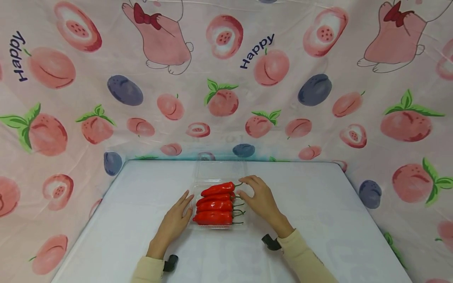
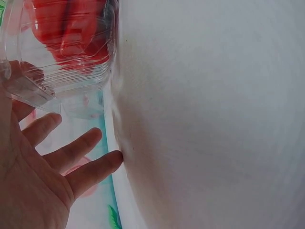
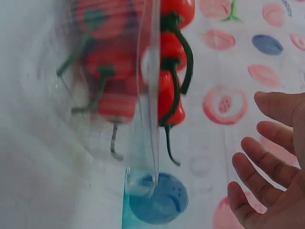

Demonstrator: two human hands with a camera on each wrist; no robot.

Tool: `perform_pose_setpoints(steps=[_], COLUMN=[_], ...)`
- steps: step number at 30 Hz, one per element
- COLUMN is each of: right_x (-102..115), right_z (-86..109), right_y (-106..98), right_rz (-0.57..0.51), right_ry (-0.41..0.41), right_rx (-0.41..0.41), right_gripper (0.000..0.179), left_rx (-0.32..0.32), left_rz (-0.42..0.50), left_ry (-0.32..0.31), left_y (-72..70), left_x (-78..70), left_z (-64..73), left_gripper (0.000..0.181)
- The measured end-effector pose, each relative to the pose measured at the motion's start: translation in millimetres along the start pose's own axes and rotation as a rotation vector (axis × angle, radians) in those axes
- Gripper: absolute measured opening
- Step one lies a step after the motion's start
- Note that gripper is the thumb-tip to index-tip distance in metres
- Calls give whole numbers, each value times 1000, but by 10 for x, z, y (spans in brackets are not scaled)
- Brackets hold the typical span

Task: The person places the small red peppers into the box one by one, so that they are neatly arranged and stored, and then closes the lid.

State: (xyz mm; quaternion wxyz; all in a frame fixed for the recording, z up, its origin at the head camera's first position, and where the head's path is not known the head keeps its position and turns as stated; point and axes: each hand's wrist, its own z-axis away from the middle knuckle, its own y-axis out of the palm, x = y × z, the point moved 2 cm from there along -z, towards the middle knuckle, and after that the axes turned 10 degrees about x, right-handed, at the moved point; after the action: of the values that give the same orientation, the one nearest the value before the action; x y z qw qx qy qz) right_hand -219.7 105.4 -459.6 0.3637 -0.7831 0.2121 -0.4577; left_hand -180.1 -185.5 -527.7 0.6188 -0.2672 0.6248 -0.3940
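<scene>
Several long red chili peppers (image 1: 214,206) lie side by side in a clear plastic clamshell box (image 1: 194,226), their green stems pointing right. At the box's left side is my left hand (image 1: 174,221); its fingers are extended, and the left wrist view has the thumb seen through the clear wall. On the other side, my right hand (image 1: 261,199) hovers near the stem of the farthest pepper (image 1: 218,189). In the right wrist view, its fingers (image 3: 259,179) are spread and gently bent, apart from the stems, holding nothing.
The box's transparent lid (image 1: 221,171) is folded back toward the far edge of the white table (image 1: 311,204). Behind hangs a pink curtain (image 1: 198,78) printed with peaches, plums and rabbits. A black wrist device (image 1: 171,263) shows at each sleeve.
</scene>
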Motion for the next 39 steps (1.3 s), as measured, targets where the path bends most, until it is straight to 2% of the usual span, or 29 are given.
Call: perform_pose_setpoints(steps=[5,13,25,28,34,39], right_x=[-116,-330,-640,-713,-833,-933], right_z=[-49,-157,-314,-363,-440,-506], right_y=[-43,-25,66,98,187,259], right_rz=[-11,-64,-265,-330,-477,-634], right_ry=[42,45,129,194,380,479], right_rx=[-24,-82,-62,-42,18,37], right_gripper=[35,32,30,32,37,46], left_rx=[1,7,-6,-8,-2,3], left_rz=[-2,-8,-28,-24,-15,-18], left_ry=[-5,-7,11,9,3,-2], left_y=[0,-7,-11,-16,-6,2], left_x=[8,14,26,26,17,14], left_z=[1,1,-8,-12,-13,-11], left_gripper=[51,52,51,51,51,51])
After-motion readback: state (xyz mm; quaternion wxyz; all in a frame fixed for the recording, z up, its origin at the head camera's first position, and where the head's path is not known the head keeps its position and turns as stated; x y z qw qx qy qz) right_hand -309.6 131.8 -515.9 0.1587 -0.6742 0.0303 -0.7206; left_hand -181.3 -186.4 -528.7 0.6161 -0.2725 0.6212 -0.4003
